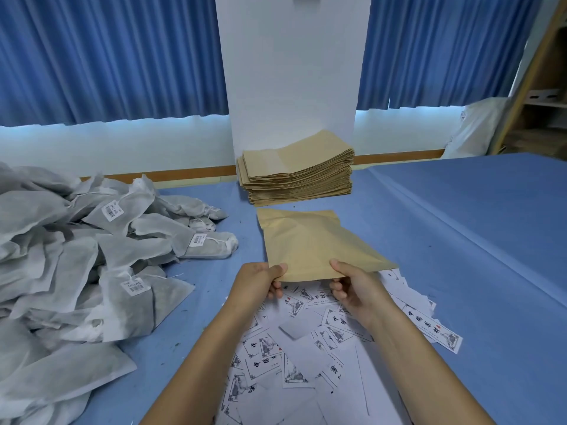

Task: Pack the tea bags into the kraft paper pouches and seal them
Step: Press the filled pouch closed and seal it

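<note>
A kraft paper pouch (310, 240) lies in front of me, lifted at its near edge. My left hand (264, 280) pinches that edge at the left, thumb on top. My right hand (352, 286) pinches it at the right, thumb on top too. A tall stack of flat kraft pouches (297, 173) stands behind it against the white pillar. A big heap of grey non-woven tea bags (76, 256) with barcode labels covers the table's left side.
Several printed white label slips (291, 348) are strewn on the blue table cover (460, 240) under and between my forearms. A white sack (478, 130) and wooden shelving (543, 96) stand at the far right. Blue curtains hang behind.
</note>
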Tool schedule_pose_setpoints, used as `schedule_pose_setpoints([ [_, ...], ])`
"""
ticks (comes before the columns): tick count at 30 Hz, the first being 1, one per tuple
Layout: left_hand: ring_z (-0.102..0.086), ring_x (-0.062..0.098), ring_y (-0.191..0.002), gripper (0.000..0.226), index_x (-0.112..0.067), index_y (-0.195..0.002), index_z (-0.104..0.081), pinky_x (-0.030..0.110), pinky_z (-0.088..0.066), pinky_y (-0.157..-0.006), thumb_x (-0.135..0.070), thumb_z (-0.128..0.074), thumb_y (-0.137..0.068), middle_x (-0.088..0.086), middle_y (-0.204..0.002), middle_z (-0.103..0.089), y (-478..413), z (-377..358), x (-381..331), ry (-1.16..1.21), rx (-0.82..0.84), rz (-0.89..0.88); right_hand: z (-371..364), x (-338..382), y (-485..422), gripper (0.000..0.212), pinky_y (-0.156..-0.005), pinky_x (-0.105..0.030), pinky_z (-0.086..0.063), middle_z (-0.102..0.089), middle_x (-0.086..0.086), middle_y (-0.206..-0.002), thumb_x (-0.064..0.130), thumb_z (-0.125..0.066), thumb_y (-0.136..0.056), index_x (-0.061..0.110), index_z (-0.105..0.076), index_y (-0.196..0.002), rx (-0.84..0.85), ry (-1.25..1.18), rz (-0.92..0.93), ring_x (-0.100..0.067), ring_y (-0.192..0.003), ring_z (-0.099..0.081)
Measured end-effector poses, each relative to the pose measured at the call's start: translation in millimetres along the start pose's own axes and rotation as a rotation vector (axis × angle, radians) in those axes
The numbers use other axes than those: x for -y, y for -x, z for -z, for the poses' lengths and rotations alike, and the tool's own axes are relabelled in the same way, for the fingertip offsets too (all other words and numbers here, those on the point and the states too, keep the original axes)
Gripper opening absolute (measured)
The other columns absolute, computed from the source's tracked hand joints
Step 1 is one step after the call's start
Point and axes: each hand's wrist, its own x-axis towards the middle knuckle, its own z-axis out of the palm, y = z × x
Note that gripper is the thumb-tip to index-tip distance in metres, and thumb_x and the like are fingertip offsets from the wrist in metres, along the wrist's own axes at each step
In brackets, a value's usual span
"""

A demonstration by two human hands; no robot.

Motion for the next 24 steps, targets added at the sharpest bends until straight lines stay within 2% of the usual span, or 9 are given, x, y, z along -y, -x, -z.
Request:
schedule_pose_setpoints([
  [5, -0.044, 0.008, -0.037, 0.037, -0.012, -0.057, -0.049, 0.015, -0.037, -0.045, -0.02, -0.063, -0.091, 0.0, -0.046, -0.053, 2.5, 1.6, 2.7, -0.019, 0.031, 0.025, 0.3, 3.1, -1.4, 0.012, -0.032, -0.016, -0.026, -0.044, -0.004, -0.052, 0.004, -0.064, -0.086, 0.005, -0.055, -0.078, -0.044, 0.116, -0.015, -0.011, -0.039, -0.036],
  [9, -0.045, 0.009, -0.039, 0.031, -0.012, -0.062, -0.051, 0.018, -0.035, -0.047, -0.018, -0.063, -0.09, -0.004, -0.045, -0.05, -2.1, 8.3, 0.1, 0.035, -0.006, 0.035, 5.4, 8.1, -2.5, 0.008, -0.033, -0.016, -0.036, -0.056, -0.006, -0.059, 0.007, -0.06, -0.09, 0.006, -0.057, -0.083, -0.086, 0.029, -0.047, -0.011, -0.037, -0.045],
  [12, -0.049, 0.007, -0.038, 0.027, -0.011, -0.066, -0.053, 0.016, -0.037, -0.045, -0.017, -0.065, -0.089, -0.006, -0.046, -0.05, -4.0, 14.6, -1.2, 0.04, -0.018, 0.039, 9.4, 9.7, -4.6, 0.006, -0.035, -0.014, -0.038, -0.061, -0.006, -0.065, 0.001, -0.062, -0.088, 0.004, -0.058, -0.084, -0.087, -0.022, -0.045, -0.011, -0.038, -0.047],
  [16, -0.048, 0.008, -0.038, 0.027, -0.01, -0.066, -0.053, 0.017, -0.037, -0.043, -0.016, -0.064, -0.09, -0.005, -0.047, -0.049, -4.5, 14.5, -1.8, 0.047, -0.02, 0.044, 7.7, 8.1, -5.5, 0.005, -0.035, -0.016, -0.04, -0.062, -0.006, -0.064, 0.005, -0.064, -0.088, 0.004, -0.059, -0.089, -0.102, 0.0, -0.035, -0.012, -0.039, -0.05],
  [19, -0.045, 0.008, -0.035, 0.026, -0.011, -0.066, -0.055, 0.015, -0.034, -0.039, -0.013, -0.063, -0.09, -0.003, -0.049, -0.046, -6.1, 18.9, -3.7, 0.09, -0.056, 0.044, 16.2, 14.1, -7.4, 0.009, -0.035, -0.016, -0.042, -0.06, -0.01, -0.068, 0.008, -0.056, -0.094, 0.003, -0.057, -0.087, -0.151, -0.115, -0.035, -0.015, -0.037, -0.051],
  [22, -0.042, 0.007, -0.033, 0.024, -0.011, -0.067, -0.056, 0.013, -0.03, -0.036, -0.012, -0.063, -0.089, -0.004, -0.048, -0.044, -6.2, 25.9, -6.3, 0.104, -0.073, 0.044, 23.3, 17.3, -9.8, 0.013, -0.033, -0.016, -0.038, -0.055, -0.01, -0.073, 0.007, -0.052, -0.097, 0.002, -0.055, -0.085, -0.173, -0.06, -0.03, -0.013, -0.035, -0.048],
  [24, -0.045, 0.008, -0.034, 0.023, -0.009, -0.069, -0.054, 0.015, -0.034, -0.038, -0.01, -0.062, -0.09, -0.001, -0.05, -0.045, -7.5, 25.3, -4.9, 0.201, -0.135, 0.072, 20.0, 15.4, -9.9, 0.014, -0.035, -0.017, -0.041, -0.055, -0.01, -0.072, 0.008, -0.051, -0.097, 0.001, -0.055, -0.086, -0.165, 0.0, -0.019, -0.014, -0.04, -0.05],
])
